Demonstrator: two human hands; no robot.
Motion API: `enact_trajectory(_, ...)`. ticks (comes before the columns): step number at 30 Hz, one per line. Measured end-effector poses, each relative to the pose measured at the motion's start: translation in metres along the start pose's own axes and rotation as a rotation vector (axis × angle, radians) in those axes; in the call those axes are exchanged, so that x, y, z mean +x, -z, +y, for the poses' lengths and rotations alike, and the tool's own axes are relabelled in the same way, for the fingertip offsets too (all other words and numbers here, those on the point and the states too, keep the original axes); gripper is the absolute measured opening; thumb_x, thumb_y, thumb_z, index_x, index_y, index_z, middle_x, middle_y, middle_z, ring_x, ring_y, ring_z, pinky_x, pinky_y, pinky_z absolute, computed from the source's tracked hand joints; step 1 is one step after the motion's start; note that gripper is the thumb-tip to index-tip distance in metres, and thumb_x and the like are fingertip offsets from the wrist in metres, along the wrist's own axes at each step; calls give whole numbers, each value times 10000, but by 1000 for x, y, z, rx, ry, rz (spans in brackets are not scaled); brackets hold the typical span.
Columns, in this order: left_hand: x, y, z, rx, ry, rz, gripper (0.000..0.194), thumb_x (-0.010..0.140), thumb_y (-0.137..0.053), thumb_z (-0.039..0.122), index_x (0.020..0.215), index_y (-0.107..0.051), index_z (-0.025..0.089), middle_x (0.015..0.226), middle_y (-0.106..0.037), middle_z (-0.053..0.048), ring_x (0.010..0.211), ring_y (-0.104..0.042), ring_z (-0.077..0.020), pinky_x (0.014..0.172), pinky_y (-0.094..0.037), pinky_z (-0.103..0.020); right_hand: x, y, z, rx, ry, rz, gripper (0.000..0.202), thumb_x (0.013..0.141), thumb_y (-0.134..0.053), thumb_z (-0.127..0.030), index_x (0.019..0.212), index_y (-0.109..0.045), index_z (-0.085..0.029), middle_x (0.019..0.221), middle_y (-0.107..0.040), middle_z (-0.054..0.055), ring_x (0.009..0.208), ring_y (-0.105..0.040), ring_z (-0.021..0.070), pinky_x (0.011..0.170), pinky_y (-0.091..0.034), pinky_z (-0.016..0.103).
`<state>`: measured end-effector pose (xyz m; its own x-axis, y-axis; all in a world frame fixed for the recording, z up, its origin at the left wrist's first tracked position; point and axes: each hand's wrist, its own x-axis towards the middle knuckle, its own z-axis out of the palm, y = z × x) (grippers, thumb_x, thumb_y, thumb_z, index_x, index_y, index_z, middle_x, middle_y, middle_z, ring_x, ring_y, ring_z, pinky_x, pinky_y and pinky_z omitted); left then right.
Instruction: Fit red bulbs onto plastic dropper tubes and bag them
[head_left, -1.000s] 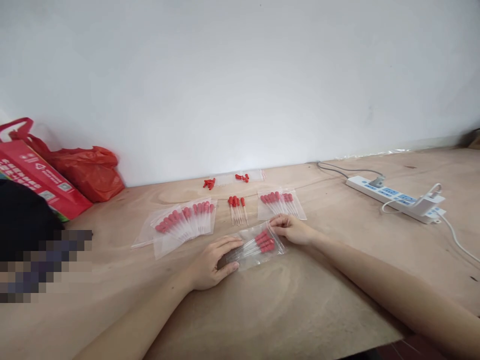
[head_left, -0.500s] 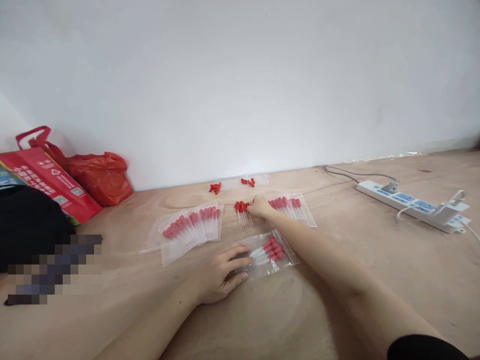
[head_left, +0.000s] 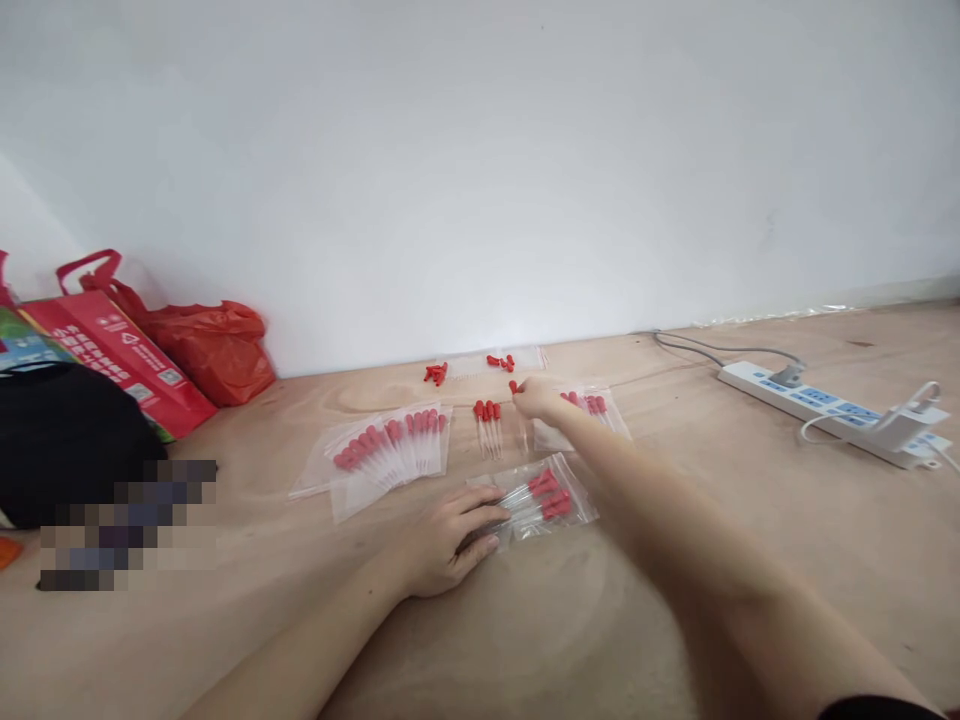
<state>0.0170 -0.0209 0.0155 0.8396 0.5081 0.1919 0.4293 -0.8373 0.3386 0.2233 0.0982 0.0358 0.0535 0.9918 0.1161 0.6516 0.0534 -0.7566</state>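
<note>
Fingers spread, my left hand (head_left: 459,535) lies on the edge of a clear zip bag (head_left: 517,530) that has several red-bulbed droppers (head_left: 553,492) inside. My right hand (head_left: 534,397) reaches further out and pinches a dropper (head_left: 514,387) by its red bulb; a faint clear stem seems to hang below. Just left of it, 3 loose droppers (head_left: 487,430) lie side by side on the wooden surface. Partly behind my right arm is another bag with droppers (head_left: 598,405).
To the left, bagged droppers (head_left: 390,445) are fanned out. Loose red bulbs (head_left: 435,373) and a flat bag (head_left: 465,362) lie near the wall. A power strip (head_left: 825,410) with cables sits at right; red bags (head_left: 214,350) and a black item (head_left: 75,440) stand at left.
My right hand has lifted a dropper away from the loose row, moving slightly up and right. My left hand stays on the bag. The view has shifted a little.
</note>
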Motion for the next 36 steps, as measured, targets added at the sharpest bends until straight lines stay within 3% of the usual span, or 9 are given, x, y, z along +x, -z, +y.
enact_trajectory(2, 0, 0, 0, 0, 12, -1, 295, 859, -421, 249, 1129, -537, 228, 1255, -489, -53, 1150, -450, -202, 964, -383, -370, -11, 25, 13, 124, -16, 13, 159, 810, -455, -205, 798, -577, -104, 563, -527, 15, 510, -518, 113, 502, -434, 249)
enact_trajectory(5, 0, -1, -1, -3, 35, -14, 322, 865, -413, 253, 1169, -519, 245, 1282, -468, -45, 1164, -440, -212, 976, -367, -397, -38, 60, 37, 280, -4, 76, 163, 817, -401, -252, 859, -514, -142, 592, -515, -11, 499, -493, 80, 512, -428, 220)
enact_trajectory(8, 2, -1, -2, 3, 31, -47, 358, 873, -407, 257, 1226, -467, 269, 1313, -437, -23, 1192, -409, -211, 1003, -332, -414, -71, 76, 64, 660, 33, 224, 240, 720, -532, -359, 864, -444, -188, 651, -540, -30, 505, -483, 71, 501, -415, 216)
enact_trajectory(13, 3, 0, -4, 32, 16, -86, 389, 891, -378, 278, 1279, -393, 279, 1340, -401, 1, 1230, -358, -188, 1032, -294, -403, -108, 61, 92, 804, -29, 346, 516, 625, -627, -415, 1018, -341, -241, 659, -533, -70, 521, -515, 88, 508, -433, 234)
enact_trajectory(20, 3, 1, -2, 14, 27, -79, 384, 885, -390, 277, 1268, -408, 291, 1331, -415, 2, 1217, -375, -199, 1024, -297, -418, -119, 41, 80, 882, -116, 291, 499, 641, -602, -393, 1030, -328, -243, 660, -526, -64, 532, -539, 101, 538, -463, 256)
enact_trajectory(24, 2, 2, -2, 11, 38, -91, 383, 886, -384, 281, 1268, -407, 294, 1335, -410, 3, 1224, -365, -199, 1027, -293, -418, -123, 34, 73, 973, -142, 194, 374, 696, -544, -417, 976, -368, -243, 650, -537, -46, 544, -563, 113, 568, -484, 287)
enact_trajectory(28, 2, 2, -1, -9, 49, -80, 412, 883, -391, 281, 1294, -360, 298, 1332, -413, -4, 1219, -372, -198, 1029, -288, -418, -127, 29, 71, 872, -149, 54, 296, 660, -598, -401, 838, -470, -201, 656, -553, -19, 567, -566, 106, 597, -489, 278)
enact_trajectory(33, 3, 1, -1, -40, 36, -48, 428, 877, -406, 287, 1301, -348, 284, 1308, -443, -22, 1190, -408, -197, 1010, -319, -398, -128, 25, 70, 713, -74, -45, 375, 599, -665, -405, 841, -479, -186, 638, -547, -50, 407, -449, 48, 379, -373, 192)
enact_trajectory(36, 3, 1, -1, -25, 42, -53, 429, 878, -400, 288, 1303, -344, 270, 1305, -446, -31, 1188, -409, -196, 1014, -311, -401, -127, 22, 69, 646, -37, -123, 350, 593, -678, -415, 773, -495, -177, 602, -560, -46, 388, -430, 46, 349, -330, 178)
